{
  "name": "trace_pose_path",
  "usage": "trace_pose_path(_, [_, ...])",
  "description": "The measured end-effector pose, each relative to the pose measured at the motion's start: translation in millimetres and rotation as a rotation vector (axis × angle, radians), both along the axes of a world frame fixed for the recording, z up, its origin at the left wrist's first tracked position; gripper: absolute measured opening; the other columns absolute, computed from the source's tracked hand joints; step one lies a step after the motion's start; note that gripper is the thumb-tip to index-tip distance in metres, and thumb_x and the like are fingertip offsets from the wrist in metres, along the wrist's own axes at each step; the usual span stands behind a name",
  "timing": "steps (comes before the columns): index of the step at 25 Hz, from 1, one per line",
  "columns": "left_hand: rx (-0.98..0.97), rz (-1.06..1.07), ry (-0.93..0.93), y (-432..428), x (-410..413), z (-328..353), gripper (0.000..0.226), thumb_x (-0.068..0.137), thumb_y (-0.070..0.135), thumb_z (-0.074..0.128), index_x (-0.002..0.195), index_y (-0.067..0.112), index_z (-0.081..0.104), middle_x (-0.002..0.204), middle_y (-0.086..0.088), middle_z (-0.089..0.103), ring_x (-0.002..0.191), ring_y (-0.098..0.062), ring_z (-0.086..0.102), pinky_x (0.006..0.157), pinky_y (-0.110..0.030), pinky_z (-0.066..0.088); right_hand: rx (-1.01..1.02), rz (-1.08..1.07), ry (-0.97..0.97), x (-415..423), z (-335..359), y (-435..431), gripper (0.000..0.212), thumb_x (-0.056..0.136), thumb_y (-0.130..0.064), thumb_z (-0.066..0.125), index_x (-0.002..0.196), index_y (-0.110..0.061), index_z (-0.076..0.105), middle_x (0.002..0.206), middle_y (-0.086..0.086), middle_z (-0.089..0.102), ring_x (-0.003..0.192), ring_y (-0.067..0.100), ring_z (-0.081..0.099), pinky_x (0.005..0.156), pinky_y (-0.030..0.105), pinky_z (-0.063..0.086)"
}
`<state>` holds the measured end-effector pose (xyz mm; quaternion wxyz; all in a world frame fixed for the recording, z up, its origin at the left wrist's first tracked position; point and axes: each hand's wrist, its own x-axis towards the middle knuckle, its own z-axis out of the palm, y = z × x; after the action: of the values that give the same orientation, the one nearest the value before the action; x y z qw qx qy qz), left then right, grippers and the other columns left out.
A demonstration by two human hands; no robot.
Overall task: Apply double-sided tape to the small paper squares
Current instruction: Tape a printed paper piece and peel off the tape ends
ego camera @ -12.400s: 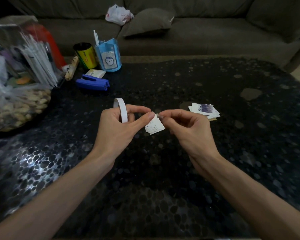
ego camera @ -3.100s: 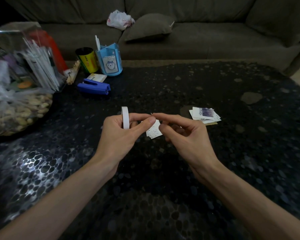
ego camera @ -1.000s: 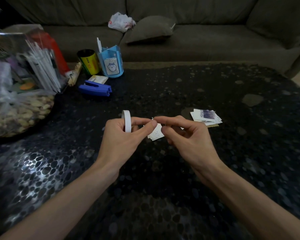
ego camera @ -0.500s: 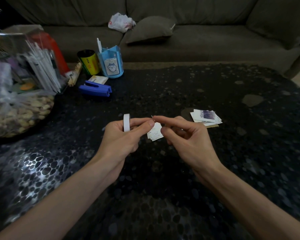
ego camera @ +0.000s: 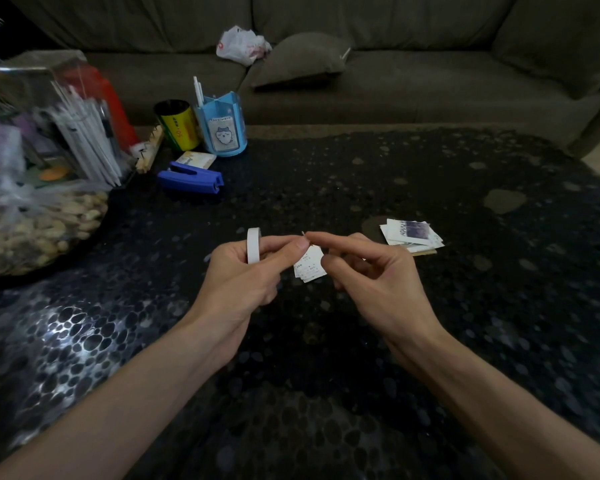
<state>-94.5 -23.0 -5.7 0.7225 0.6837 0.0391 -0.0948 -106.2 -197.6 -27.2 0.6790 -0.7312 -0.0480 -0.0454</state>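
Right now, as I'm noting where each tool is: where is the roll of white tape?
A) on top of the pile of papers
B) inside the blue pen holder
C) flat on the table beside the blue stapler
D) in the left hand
D: the roll of tape stands on edge in the left hand, whose fingers curl round it above the table.

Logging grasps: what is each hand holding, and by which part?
Left hand grips the tape roll by its rim and pinches the paper squares at their top; right hand meets them there, hold unclear.
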Motion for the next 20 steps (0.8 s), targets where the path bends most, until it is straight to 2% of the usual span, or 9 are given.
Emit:
trace_pose_path(3, [-0.005, 0.001, -0.001, 0.3, 0.3, 0.7, 0.017, 0.090, 0.028, 0.075, 0.102, 0.019, 0.083, 0.049, 0.010, 0.048, 0.050, -0.008, 0.030, 0.051, -0.019, 0.032, 0.009, 0.003, 0.003, -0.3, 0.2, -0.3, 0.038, 0.097, -0.004, 0.069, 0.110, -0.037, 0.083, 0.086, 0.006, 0.059, 0.072, 0.024, 0.045, 0.071, 0.040, 0.043])
trace_pose_path(5, [-0.012, 0.003, -0.005, 0.0, -0.4, 1.4, 0.019, 0.087, 0.030, 0.075, 0.102, 0.019, 0.083, 0.049, 0.011, 0.049, 0.050, -0.008, 0.030, 0.049, -0.017, 0.033, 0.011, 0.006, 0.005, -0.7, 1.3, -0.1, 0.038, 0.097, -0.004, 0.068, 0.111, -0.036, 0.083, 0.088, 0.011, 0.059, 0.072, 0.024, 0.045, 0.071, 0.040, 0.043])
trace_pose_path(9, [-0.020, 0.009, -0.017, -1.2, -1.3, 2.4, 0.025, 0.081, 0.034, 0.077, 0.101, 0.020, 0.084, 0.049, 0.009, 0.047, 0.049, -0.008, 0.029, 0.051, -0.024, 0.026, 0.012, 0.009, 0.013, -1.6, 2.9, -0.3, 0.037, 0.097, -0.004, 0.068, 0.112, -0.035, 0.082, 0.092, 0.015, 0.059, 0.073, 0.026, 0.045, 0.072, 0.039, 0.043])
trace_pose_path(16, [-0.002, 0.020, -0.026, -0.7, -0.6, 0.3, 0.017, 0.087, 0.029, 0.076, 0.100, 0.021, 0.084, 0.048, 0.010, 0.050, 0.047, -0.007, 0.031, 0.048, -0.020, 0.030, 0.019, 0.006, 0.017, -0.7, 2.6, -0.1, 0.038, 0.097, -0.003, 0.068, 0.111, -0.035, 0.083, 0.091, 0.016, 0.057, 0.073, 0.027, 0.043, 0.071, 0.040, 0.041])
trace_pose_path(20, [0.005, 0.019, -0.022, -1.0, -0.6, 1.7, 0.017, 0.088, 0.030, 0.076, 0.100, 0.021, 0.084, 0.049, 0.009, 0.050, 0.049, -0.008, 0.031, 0.051, -0.025, 0.027, 0.025, 0.002, 0.012, -0.2, 1.7, 0.2, 0.038, 0.097, -0.003, 0.068, 0.111, -0.034, 0.083, 0.091, 0.018, 0.056, 0.074, 0.028, 0.042, 0.072, 0.043, 0.039])
